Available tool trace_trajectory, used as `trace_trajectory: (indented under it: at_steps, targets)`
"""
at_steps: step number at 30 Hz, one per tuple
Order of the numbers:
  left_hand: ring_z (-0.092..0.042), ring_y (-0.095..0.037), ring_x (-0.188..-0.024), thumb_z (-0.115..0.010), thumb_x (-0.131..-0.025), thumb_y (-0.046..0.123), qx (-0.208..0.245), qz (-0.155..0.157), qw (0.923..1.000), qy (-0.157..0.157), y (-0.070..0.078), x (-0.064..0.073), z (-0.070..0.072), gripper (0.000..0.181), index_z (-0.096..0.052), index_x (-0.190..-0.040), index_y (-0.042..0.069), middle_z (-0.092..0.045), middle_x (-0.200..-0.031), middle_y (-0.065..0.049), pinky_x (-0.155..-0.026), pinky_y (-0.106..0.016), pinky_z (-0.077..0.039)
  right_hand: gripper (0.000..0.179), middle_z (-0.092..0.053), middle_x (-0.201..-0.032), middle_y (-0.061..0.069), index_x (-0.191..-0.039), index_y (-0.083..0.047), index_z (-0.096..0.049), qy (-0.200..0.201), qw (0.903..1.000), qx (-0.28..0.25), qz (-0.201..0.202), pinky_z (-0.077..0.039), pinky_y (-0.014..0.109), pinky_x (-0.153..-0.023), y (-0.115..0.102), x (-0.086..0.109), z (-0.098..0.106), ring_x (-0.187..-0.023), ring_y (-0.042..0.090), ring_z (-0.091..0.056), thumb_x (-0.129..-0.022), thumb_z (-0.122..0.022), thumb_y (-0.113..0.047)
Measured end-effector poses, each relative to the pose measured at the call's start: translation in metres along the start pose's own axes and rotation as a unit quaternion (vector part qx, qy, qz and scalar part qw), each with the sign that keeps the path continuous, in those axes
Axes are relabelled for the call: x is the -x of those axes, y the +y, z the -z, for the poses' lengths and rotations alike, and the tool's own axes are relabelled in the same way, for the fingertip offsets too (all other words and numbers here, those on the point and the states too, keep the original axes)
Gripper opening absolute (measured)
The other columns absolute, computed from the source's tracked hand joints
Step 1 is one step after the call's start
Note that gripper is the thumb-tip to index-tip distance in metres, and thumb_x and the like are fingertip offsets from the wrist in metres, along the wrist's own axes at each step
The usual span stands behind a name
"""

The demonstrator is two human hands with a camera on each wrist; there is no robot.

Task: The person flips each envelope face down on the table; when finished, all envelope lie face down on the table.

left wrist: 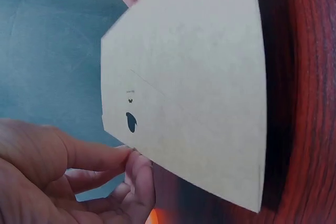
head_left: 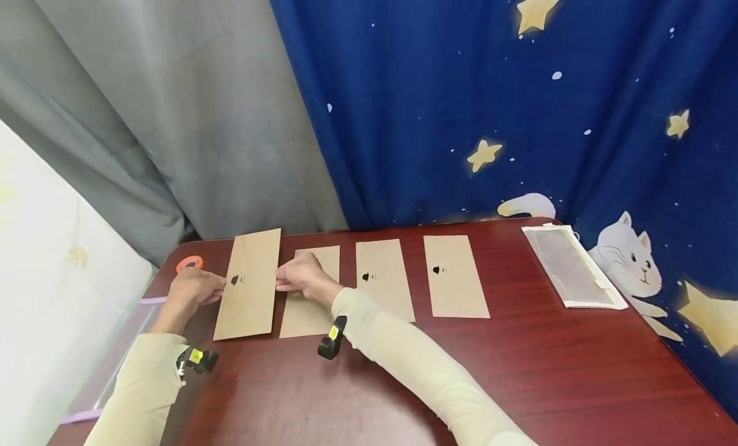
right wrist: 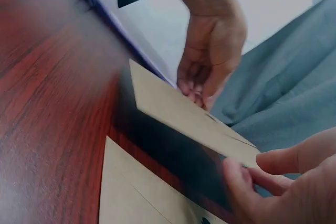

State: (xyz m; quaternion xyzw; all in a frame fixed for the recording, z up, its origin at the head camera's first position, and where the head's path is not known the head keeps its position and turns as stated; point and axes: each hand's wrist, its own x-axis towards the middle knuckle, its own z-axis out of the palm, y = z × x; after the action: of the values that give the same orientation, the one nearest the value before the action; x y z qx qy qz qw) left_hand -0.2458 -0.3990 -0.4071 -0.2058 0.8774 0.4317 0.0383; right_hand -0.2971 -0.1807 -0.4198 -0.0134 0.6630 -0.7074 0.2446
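Both hands hold a brown kraft card [head_left: 248, 308] with a small black hat print, raised off the table at the left end of a row. My left hand [head_left: 197, 287] pinches its left edge between thumb and fingers. On the opposite edge, my right hand [head_left: 305, 274] pinches the card between thumb and fingertips. The right wrist view shows a dark gap under the lifted card [right wrist: 173, 106]. Beneath my right hand lies a second kraft card [head_left: 311, 318], partly covered by that hand. Farther right lie a third card [head_left: 385, 295] and a fourth card [head_left: 455, 289], both flat.
An orange ring-shaped roll [head_left: 189, 263] sits behind my left hand. A clear pouch with lilac edges [head_left: 109, 363] lies along the left table side, partly behind my left arm. At the back right rests a white-edged mesh pouch [head_left: 571, 266]. Curtains [head_left: 403, 113] hang behind the table.
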Motion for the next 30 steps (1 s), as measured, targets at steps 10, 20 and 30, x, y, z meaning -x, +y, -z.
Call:
trace_trajectory:
  at_steps: [10, 20, 30]
  targets:
    - [-0.065, -0.002, -0.061, -0.066, -0.092, -0.001, 0.052, -0.012, 0.9982, -0.028, 0.0, 0.003, 0.01, 0.029, -0.063, -0.111, -0.022, -0.069, -0.07, 0.005, -0.064, -0.025, -0.064, 0.004, -0.075, -0.08, 0.015, -0.087, 0.008, -0.077, 0.063, 0.9964, 0.037, 0.044, -0.064, 0.025, -0.063, 0.004, 0.004, -0.005, -0.079, 0.031, -0.077, -0.083, -0.074, 0.007]
    - [-0.072, -0.005, -0.065, -0.07, -0.091, 0.003, 0.14, -0.005, 0.9855, -0.095, 0.012, 0.013, 0.033, 0.009, -0.072, -0.096, -0.005, -0.073, -0.068, 0.006, -0.069, -0.026, -0.064, 0.01, -0.077, -0.094, 0.018, -0.093, 0.01, -0.076, 0.035, 0.9977, -0.05, 0.031, -0.065, 0.028, -0.073, 0.016, 0.001, 0.0, -0.07, 0.017, -0.074, -0.083, -0.073, 0.011]
    - [-0.073, -0.005, -0.064, -0.066, -0.093, 0.0, 0.14, -0.016, 0.9849, -0.101, 0.027, 0.021, 0.037, 0.025, -0.053, -0.11, -0.012, -0.073, -0.068, 0.006, -0.068, -0.025, -0.064, 0.01, -0.077, -0.09, 0.02, -0.092, 0.01, -0.076, 0.041, 0.9981, -0.017, 0.042, -0.065, 0.027, -0.07, 0.015, 0.001, 0.001, -0.073, 0.021, -0.076, -0.083, -0.072, 0.011]
